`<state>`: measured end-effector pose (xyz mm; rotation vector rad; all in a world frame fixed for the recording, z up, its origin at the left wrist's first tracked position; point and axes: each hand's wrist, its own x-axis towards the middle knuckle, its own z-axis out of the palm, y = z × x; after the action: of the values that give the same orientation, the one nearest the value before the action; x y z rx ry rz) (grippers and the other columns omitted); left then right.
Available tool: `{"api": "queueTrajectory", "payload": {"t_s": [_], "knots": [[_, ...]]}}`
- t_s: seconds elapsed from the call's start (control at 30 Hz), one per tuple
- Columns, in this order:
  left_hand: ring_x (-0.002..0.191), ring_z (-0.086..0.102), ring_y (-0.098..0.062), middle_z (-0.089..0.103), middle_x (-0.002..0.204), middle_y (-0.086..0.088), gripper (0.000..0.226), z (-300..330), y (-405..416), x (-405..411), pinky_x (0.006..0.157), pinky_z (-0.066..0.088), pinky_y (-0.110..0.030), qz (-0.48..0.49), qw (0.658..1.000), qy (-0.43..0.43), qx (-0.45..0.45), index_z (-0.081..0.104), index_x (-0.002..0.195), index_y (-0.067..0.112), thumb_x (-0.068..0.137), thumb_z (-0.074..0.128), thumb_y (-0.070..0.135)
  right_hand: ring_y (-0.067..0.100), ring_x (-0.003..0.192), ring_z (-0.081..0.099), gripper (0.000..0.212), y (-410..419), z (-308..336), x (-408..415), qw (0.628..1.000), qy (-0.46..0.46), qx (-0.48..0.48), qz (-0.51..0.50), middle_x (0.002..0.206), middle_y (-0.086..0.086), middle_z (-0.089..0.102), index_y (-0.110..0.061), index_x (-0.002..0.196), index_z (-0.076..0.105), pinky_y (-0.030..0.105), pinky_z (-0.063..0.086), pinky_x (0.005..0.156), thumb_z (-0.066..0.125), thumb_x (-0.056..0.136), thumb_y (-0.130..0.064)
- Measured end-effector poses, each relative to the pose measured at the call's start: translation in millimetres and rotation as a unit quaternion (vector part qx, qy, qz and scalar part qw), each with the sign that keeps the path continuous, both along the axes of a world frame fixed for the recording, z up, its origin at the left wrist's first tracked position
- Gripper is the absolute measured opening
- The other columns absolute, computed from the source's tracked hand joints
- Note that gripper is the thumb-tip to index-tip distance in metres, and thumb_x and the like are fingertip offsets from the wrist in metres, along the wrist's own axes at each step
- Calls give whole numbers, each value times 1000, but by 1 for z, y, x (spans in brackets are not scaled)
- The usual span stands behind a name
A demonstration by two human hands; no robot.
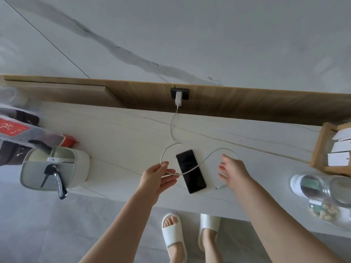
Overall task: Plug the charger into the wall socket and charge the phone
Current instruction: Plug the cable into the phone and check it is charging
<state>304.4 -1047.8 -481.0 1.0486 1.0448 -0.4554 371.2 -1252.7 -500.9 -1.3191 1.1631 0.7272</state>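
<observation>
A white charger (178,98) sits plugged into the black wall socket (185,94) on the wooden back panel. Its white cable (171,128) hangs down, loops on the white counter and crosses over the black phone (191,177), which lies face up with a dark screen. The cable's free plug end (218,187) rests on the counter to the right of the phone, apart from it. My left hand (157,177) pinches the cable loop left of the phone. My right hand (232,168) hovers with fingers spread just above the plug end, holding nothing.
A pale green tray (79,168) with keys (53,175) stands at the left, with bags behind it. A wooden box (321,149) of white cards and glass jars (322,186) sit at the right. The counter's front edge runs just below the phone; my slippered feet show beneath.
</observation>
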Motion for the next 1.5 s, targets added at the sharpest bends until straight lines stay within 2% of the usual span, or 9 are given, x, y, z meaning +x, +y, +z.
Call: {"api": "queueTrajectory", "payload": {"t_s": [0.13, 0.33, 0.47, 0.63, 0.8, 0.93, 1.03, 1.27, 1.5], "knots": [[63, 74, -21, 71, 65, -4, 13, -7, 12, -12, 57, 61, -30, -35, 999, 8, -7, 64, 97, 9, 92, 57, 19, 38, 122, 52, 58, 32, -12, -27, 973, 39, 173, -145, 141, 26, 38, -3, 143, 24, 50, 42, 102, 48, 96, -27], [49, 66, -14, 63, 64, -5, 14, -30, 45, -27, 52, 58, -26, -91, 989, 42, 113, 64, 101, 15, 95, 52, 14, 18, 75, 59, 20, 23, -18, -20, 940, -86, 131, -302, 88, 14, 58, -6, 87, 46, 32, 54, 55, 45, 97, -24], [53, 62, -18, 61, 66, -6, 16, -42, 68, -38, 52, 55, -26, -117, 977, 76, 162, 64, 105, 15, 95, 52, 16, 19, 73, 57, 28, -7, -12, -15, 934, -109, 71, -332, 87, 17, 55, -9, 120, 42, 37, 53, 57, 41, 99, -26], [53, 60, -17, 64, 63, -5, 19, -58, 73, -37, 55, 51, -27, -169, 962, 64, 206, 66, 107, 16, 95, 52, 17, 4, 20, 34, 18, -22, -12, -28, 972, -94, 10, -215, 90, 18, 63, -18, 105, 46, 10, 37, 30, 30, 101, -25], [56, 52, -19, 61, 66, -5, 27, -74, 47, -26, 55, 43, -27, -233, 936, 32, 261, 66, 115, 12, 94, 51, 18, 9, 47, 61, 19, -4, -26, -54, 988, -85, 79, -105, 75, 9, 62, -6, 110, 57, 16, 49, 38, 47, 95, -5], [107, 52, -28, 57, 125, -14, 42, -77, 22, -22, 88, 44, -36, -372, 816, 57, 438, 49, 135, 17, 94, 40, 15, 10, 51, 43, 42, -6, -51, -72, 996, -72, 29, -37, 87, 7, 61, -7, 130, 48, 13, 28, 29, 39, 90, 4], [114, 48, -29, 51, 128, -11, 46, -70, -7, -28, 95, 42, -38, -374, 739, -76, 555, 48, 132, 15, 87, 42, 5, 4, 33, 41, 22, -13, -66, -81, 996, -84, -42, 9, 74, 5, 63, -7, 108, 61, 13, 27, 29, 50, 90, -9], [110, 57, -33, 56, 127, -16, 38, -90, -79, -33, 90, 47, -36, -399, 859, 6, 320, 51, 130, 9, 96, 36, 17, 18, 58, 62, 16, -21, -74, -91, 988, -110, -50, 93, 79, 9, 63, -11, 83, 57, 25, 46, 48, 50, 86, 3], [102, 61, -31, 59, 115, -11, 57, -122, -100, -10, 74, 49, -39, -344, 862, 155, 340, 40, 114, 9, 83, 57, 53, 14, 56, 53, 18, -22, -84, -97, 948, -197, -137, 208, 65, 2, 64, -15, 89, 67, 24, 41, 53, 52, 93, -24]]}}
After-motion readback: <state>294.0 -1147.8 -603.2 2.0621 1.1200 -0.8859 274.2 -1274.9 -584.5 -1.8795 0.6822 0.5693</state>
